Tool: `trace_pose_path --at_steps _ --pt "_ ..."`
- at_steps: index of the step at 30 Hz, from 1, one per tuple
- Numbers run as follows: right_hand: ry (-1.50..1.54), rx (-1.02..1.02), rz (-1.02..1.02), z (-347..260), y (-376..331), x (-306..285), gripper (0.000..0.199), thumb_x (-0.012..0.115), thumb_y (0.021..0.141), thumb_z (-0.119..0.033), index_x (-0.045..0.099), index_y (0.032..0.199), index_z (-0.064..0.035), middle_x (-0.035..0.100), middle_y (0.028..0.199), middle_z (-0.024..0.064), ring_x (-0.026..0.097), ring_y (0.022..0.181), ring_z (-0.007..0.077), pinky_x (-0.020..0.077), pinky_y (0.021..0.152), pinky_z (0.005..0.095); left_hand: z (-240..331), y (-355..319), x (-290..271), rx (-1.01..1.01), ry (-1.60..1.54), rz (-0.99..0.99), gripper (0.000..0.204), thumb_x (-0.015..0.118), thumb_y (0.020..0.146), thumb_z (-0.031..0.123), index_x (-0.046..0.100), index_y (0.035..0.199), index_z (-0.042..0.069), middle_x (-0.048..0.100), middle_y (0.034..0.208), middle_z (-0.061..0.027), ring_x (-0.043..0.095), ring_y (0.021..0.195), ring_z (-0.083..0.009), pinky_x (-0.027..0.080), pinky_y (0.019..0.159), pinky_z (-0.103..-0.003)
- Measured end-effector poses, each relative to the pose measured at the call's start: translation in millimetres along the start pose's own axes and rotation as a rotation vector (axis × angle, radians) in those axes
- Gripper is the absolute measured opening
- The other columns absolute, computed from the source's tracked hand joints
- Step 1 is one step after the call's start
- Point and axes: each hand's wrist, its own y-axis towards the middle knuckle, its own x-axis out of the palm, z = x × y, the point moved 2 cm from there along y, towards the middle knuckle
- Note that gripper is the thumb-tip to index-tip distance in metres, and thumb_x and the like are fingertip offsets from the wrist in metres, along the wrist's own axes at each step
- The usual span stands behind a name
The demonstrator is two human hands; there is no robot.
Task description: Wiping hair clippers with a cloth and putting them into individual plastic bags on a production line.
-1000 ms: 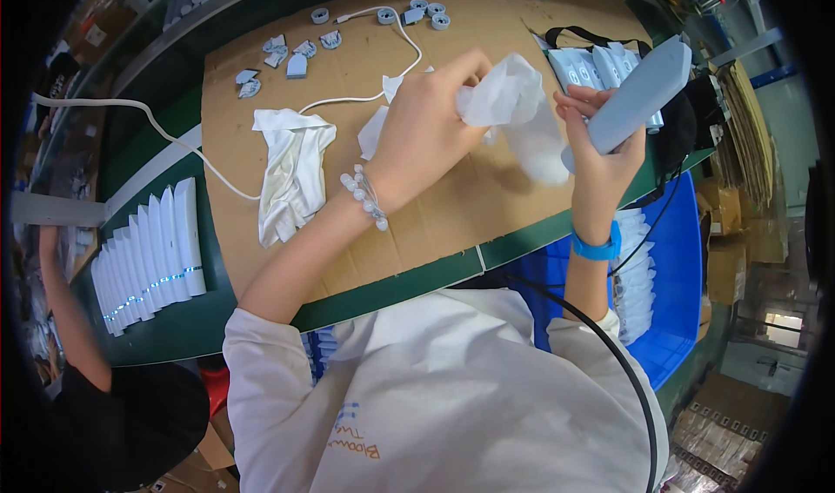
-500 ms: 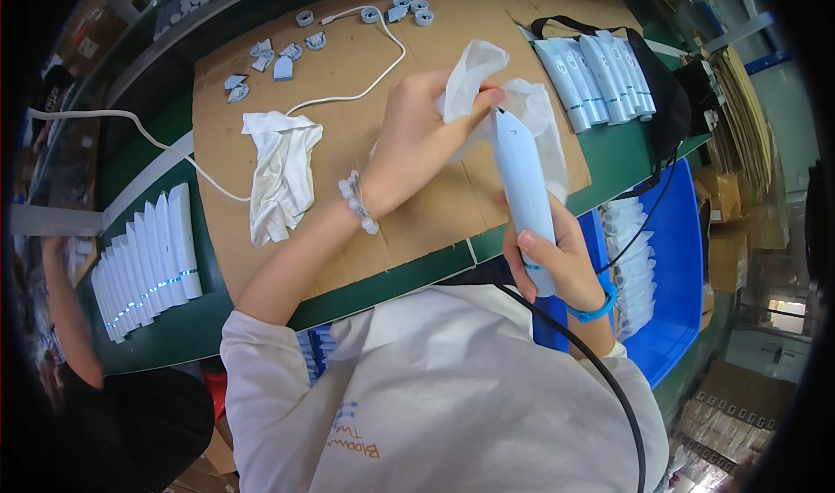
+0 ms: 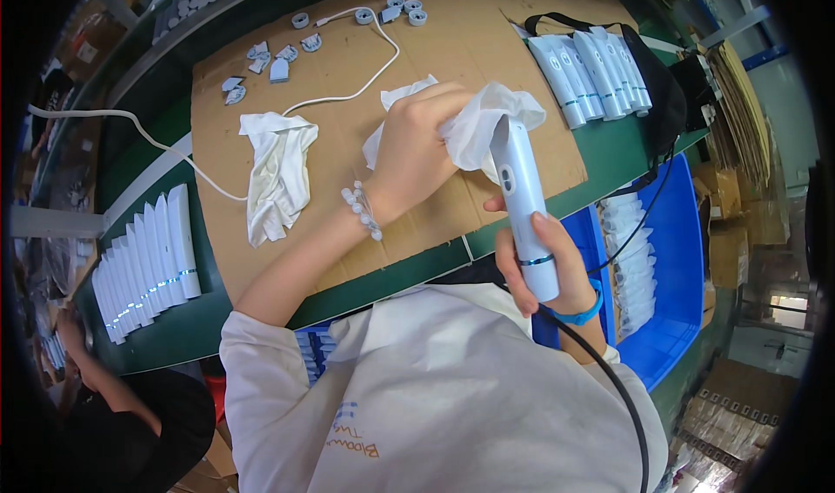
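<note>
White cloth [image 3: 480,127] is pinched in your left hand [image 3: 417,149] on the wand's [image 3: 524,206] tip, above the bench's [image 3: 600,158] near edge; right hand [image 3: 544,262] grips its base. Loosen, and it may drop.
</note>
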Motion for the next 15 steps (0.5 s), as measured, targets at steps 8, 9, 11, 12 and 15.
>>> trace_pose_path --at_steps 8,9,11,12,15 --pt "0.012 0.005 -0.074 -16.9 -3.7 -8.9 0.05 0.038 0.092 -0.034 0.035 0.124 0.0041 0.05 0.057 0.0097 0.044 0.031 0.0146 0.0395 0.032 0.0229 2.5 -2.3 -1.2 0.142 0.026 -0.045 0.023 0.069 0.068 0.008 0.063 0.09 0.004 0.062 0.079 -0.0093 0.061 0.07 -0.026 0.049 0.06 -0.03" --pt "0.012 0.005 -0.074 -20.2 -3.7 -6.9 0.05 0.038 0.092 -0.034 0.035 0.124 0.0041 0.05 0.057 0.0097 0.044 0.031 0.0146 0.0395 0.032 0.0229 4.0 -1.6 -2.6 0.142 0.026 -0.045 0.023 0.069 0.068 0.008 0.063 0.09 0.004 0.062 0.079 -0.0093 0.061 0.07 -0.026 0.049 0.06 -0.03" --pt "-0.411 -0.082 0.101 -25.8 -3.4 -6.7 0.048 0.042 0.092 -0.03 0.034 0.126 0.0032 0.05 0.059 0.009 0.046 0.034 0.0139 0.0405 0.034 0.0227 8.1 0.4 -4.7 0.124 -0.041 -0.096 0.019 0.067 0.073 0.006 0.063 0.091 0.002 0.063 0.08 -0.0082 0.061 0.071 -0.0186 0.046 0.061 -0.026" --pt "-0.455 -0.131 0.187 -23.3 -0.2 -3.8 0.056 0.044 0.089 -0.037 0.034 0.122 0.0066 0.05 0.058 0.0107 0.045 0.032 0.0141 0.0352 0.033 0.0204 8.6 0.5 -4.8 0.124 -0.041 -0.099 0.019 0.067 0.073 0.006 0.063 0.091 0.002 0.063 0.08 -0.0082 0.061 0.071 -0.0186 0.046 0.061 -0.026" --pt "-0.526 -0.137 0.222 -21.8 4.5 -6.6 0.056 0.045 0.089 -0.037 0.034 0.122 0.0068 0.049 0.058 0.0109 0.043 0.031 0.0148 0.0355 0.031 0.0214 10.0 0.0 -4.8 0.224 -0.073 -0.149 0.026 0.07 0.069 0.011 0.062 0.093 0.004 0.062 0.08 -0.0089 0.062 0.07 -0.0245 0.049 0.06 -0.029"
